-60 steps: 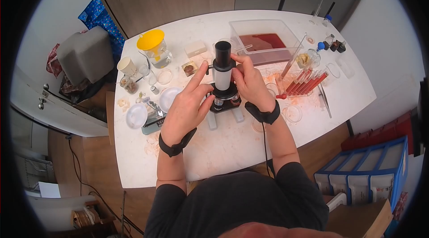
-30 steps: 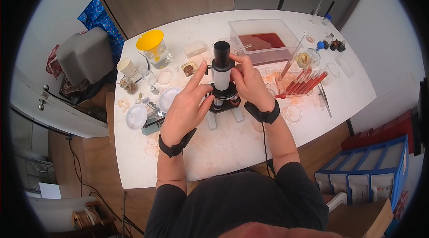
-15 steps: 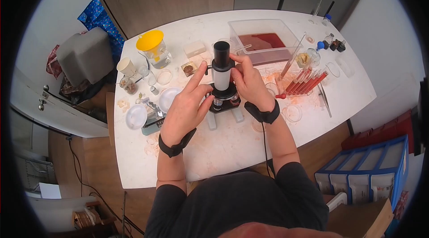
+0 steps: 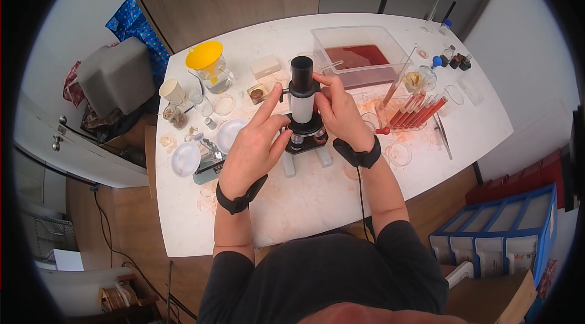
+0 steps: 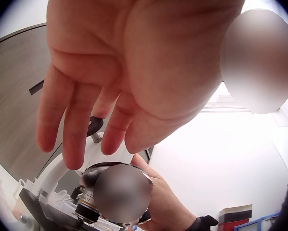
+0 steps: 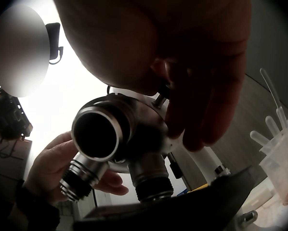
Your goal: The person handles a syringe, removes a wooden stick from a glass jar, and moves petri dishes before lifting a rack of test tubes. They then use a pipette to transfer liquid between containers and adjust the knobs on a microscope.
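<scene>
A microscope with a black eyepiece tube and white body [image 4: 303, 109] stands upright between both hands. At its left is the left hand [image 4: 255, 141], fingers mostly straight, the index fingertip by a black side knob [image 4: 284, 94]. In the left wrist view that knob [image 5: 95, 126] shows behind the left fingers [image 5: 74, 139]; whether they touch it is unclear. The right hand [image 4: 342, 118] is against the microscope's right side. The right wrist view shows the right thumb and fingers [image 6: 202, 110] bent round a small knob [image 6: 163, 91], beside the objective lenses [image 6: 152, 180].
On the white table [image 4: 286, 220], a yellow funnel [image 4: 205, 55], cups and a balance with white pans [image 4: 186, 158] stand left. A clear tub of red liquid [image 4: 359, 83] lies behind, with a rack of red tubes [image 4: 417, 112], dishes and tweezers [image 4: 443, 136] at right.
</scene>
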The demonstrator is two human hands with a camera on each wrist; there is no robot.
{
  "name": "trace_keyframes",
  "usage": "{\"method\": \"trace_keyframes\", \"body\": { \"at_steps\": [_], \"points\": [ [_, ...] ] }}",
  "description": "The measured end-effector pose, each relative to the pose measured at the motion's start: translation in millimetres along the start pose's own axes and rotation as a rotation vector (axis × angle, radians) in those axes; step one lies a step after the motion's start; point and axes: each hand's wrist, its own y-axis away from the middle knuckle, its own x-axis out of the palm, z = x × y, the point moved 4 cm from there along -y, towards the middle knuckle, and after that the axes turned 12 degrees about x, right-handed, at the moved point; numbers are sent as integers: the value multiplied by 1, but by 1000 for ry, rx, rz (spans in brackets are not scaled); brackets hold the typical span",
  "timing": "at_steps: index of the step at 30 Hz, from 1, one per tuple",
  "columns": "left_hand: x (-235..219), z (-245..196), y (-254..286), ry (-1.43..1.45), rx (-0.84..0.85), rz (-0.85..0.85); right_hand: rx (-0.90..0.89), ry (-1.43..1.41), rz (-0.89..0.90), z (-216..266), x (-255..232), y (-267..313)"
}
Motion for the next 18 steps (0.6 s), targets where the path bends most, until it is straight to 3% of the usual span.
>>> {"method": "trace_keyframes", "body": {
  "at_steps": [18],
  "points": [
    [1, -1, 0, -2, 26, -23, -2, -20, 9, -2, 1, 0]
  ]
}}
